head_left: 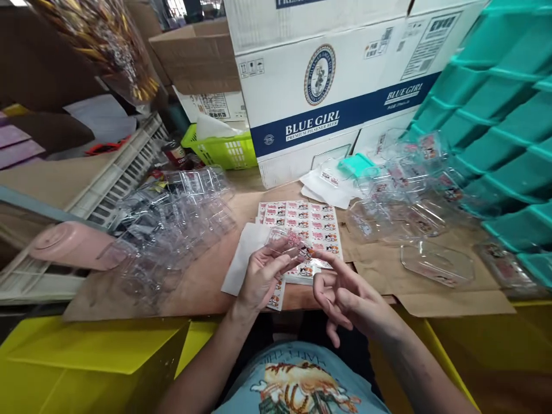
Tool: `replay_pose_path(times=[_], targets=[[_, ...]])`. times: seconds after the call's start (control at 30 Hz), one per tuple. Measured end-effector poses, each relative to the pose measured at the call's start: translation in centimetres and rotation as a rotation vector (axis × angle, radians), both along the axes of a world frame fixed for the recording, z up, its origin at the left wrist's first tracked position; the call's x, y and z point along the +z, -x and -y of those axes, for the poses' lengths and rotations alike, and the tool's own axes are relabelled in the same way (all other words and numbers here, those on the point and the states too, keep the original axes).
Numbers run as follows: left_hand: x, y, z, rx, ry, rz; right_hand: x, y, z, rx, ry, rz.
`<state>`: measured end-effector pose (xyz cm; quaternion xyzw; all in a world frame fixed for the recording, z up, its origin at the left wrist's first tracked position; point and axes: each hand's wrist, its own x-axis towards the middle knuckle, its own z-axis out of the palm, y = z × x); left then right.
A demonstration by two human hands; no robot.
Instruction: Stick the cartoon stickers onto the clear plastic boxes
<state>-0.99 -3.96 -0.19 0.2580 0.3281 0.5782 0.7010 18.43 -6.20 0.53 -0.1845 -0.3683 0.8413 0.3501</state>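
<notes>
Between my hands is a clear plastic piece [284,238] with a pink print and a small cat sticker. My left hand [264,275] pinches it from the left with thumb and fingers. My right hand [345,296] has its index finger stretched to the sticker at the right edge, the other fingers loosely curled and apart. Beneath them lie sheets of cat stickers [330,227] with pink lettering. A white backing paper [242,259] sits left of the sheets, partly behind my left hand.
Clear plastic trays [172,224] are heaped at left, near a pink bottle [73,246]. Stickered clear containers [435,264] lie at right beside stacked teal bins [495,126]. White cartons [276,75] and a green basket [228,150] stand behind. Yellow boxes [99,345] flank my lap.
</notes>
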Motion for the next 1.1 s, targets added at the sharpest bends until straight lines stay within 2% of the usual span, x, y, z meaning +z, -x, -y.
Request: replay_pose_path(times=[0.27,1.1], targets=[[0.31,0.54,0.48,-0.054,-0.049,-0.100,0.15,0.44,-0.09,0.053,0.026,0.083],[0.33,0.91,0.52,-0.073,-0.037,-0.078,0.12,0.64,-0.87,0.061,0.040,0.170]])
